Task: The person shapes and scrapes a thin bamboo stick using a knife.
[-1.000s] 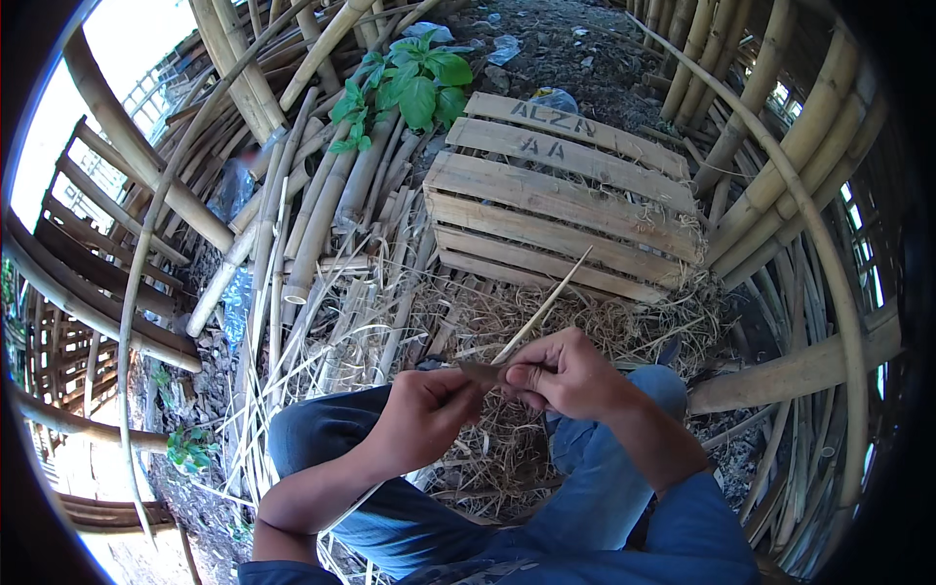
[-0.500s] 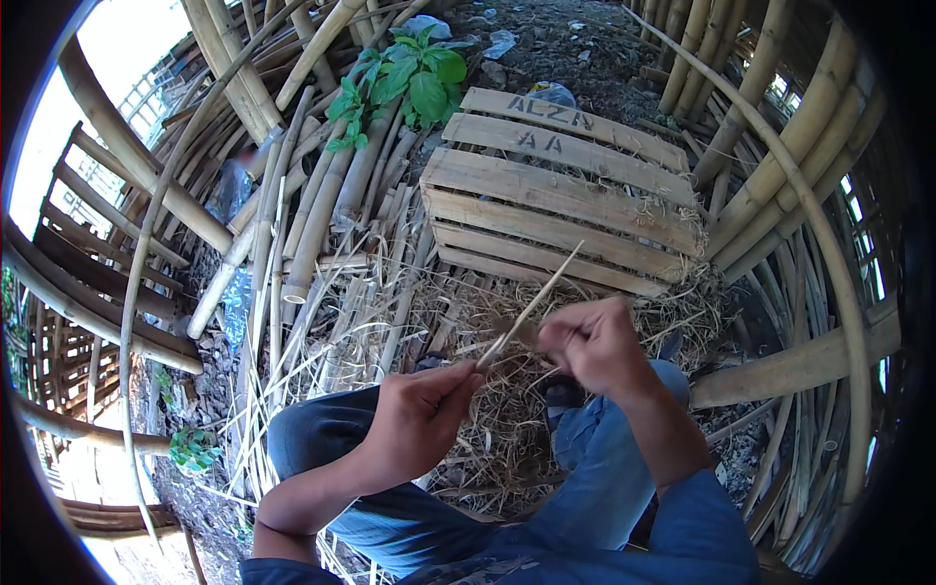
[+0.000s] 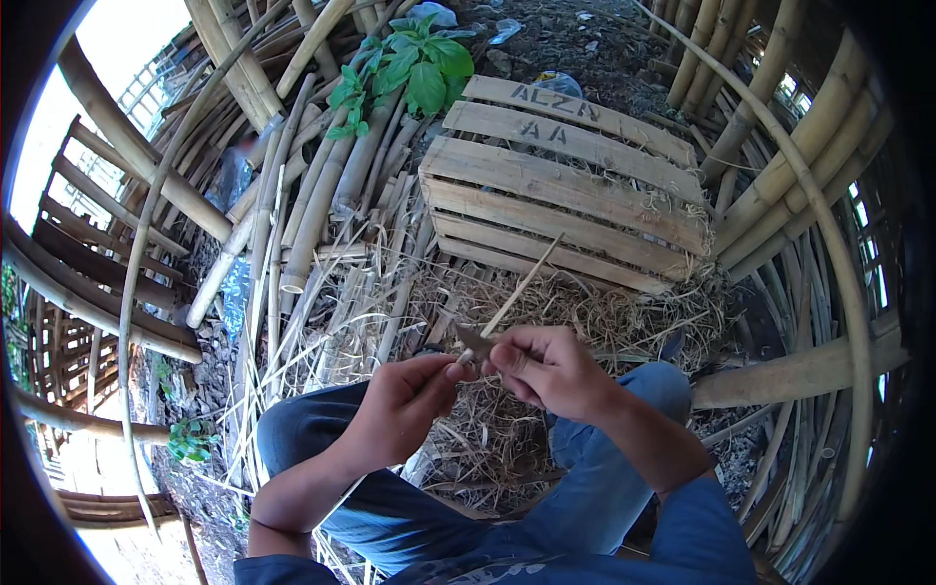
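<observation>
A thin pale bamboo strip [image 3: 525, 289] slants up and away from my left hand [image 3: 408, 402], whose thumb and fingers pinch its near end. Close beside it, my right hand [image 3: 556, 374] is closed around a small knife. The knife's dark pointed blade [image 3: 475, 340] lies across the strip just ahead of my left fingertips. Its handle is hidden inside my right fingers. Both hands are over my lap, between my bent knees.
Thin shavings [image 3: 487, 448] cover the ground below. Ahead stands a slatted wooden crate [image 3: 565, 185]. Bamboo poles [image 3: 317, 219] and a leafy green plant [image 3: 424, 73] are at the left; a wooden plank [image 3: 799, 375] and upright bamboo [image 3: 809, 146] at the right.
My right hand, with the knife, has moved left and down to the near end of the strip, close to my left hand. The strip's far tip has shifted slightly left.
</observation>
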`<state>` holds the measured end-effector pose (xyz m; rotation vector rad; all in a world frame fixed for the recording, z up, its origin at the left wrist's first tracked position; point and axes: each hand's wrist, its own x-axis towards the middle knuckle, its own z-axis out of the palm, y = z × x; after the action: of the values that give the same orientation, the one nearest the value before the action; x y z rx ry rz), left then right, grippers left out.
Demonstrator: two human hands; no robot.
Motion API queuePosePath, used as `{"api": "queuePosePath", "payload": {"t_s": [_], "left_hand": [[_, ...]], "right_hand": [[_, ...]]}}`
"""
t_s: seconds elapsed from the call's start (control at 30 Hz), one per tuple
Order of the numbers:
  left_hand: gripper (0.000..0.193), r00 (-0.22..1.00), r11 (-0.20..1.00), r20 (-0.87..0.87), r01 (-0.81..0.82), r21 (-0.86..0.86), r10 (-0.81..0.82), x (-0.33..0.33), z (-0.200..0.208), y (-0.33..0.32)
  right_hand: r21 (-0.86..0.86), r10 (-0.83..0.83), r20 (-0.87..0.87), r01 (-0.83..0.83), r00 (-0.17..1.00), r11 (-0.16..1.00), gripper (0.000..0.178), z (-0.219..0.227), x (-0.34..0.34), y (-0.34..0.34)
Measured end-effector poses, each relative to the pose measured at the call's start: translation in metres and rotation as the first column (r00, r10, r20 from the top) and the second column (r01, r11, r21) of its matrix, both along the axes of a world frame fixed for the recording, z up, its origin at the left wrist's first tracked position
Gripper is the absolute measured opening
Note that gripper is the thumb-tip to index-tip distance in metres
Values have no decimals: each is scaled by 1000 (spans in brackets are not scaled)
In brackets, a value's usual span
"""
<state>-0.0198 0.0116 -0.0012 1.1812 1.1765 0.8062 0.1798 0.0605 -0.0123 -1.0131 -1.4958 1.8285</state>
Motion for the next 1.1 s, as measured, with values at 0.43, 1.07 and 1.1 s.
{"api": "queuePosePath", "payload": {"t_s": [0.43, 1.07, 1.1], "left_hand": [[22, 996, 998, -93, 17, 56, -12, 1, -7, -10], [23, 1000, 996, 1, 30, 89, -30, 4, -4, -14], [22, 998, 993, -69, 12, 120, -3, 3, -4, -14]], "right_hand": [[-224, -88, -18, 82, 996, 971, 24, 7, -2, 1], [-62, 70, 103, -64, 992, 996, 22, 10, -9, -14], [-65, 77, 96, -71, 992, 995, 22, 10, -8, -9]]}}
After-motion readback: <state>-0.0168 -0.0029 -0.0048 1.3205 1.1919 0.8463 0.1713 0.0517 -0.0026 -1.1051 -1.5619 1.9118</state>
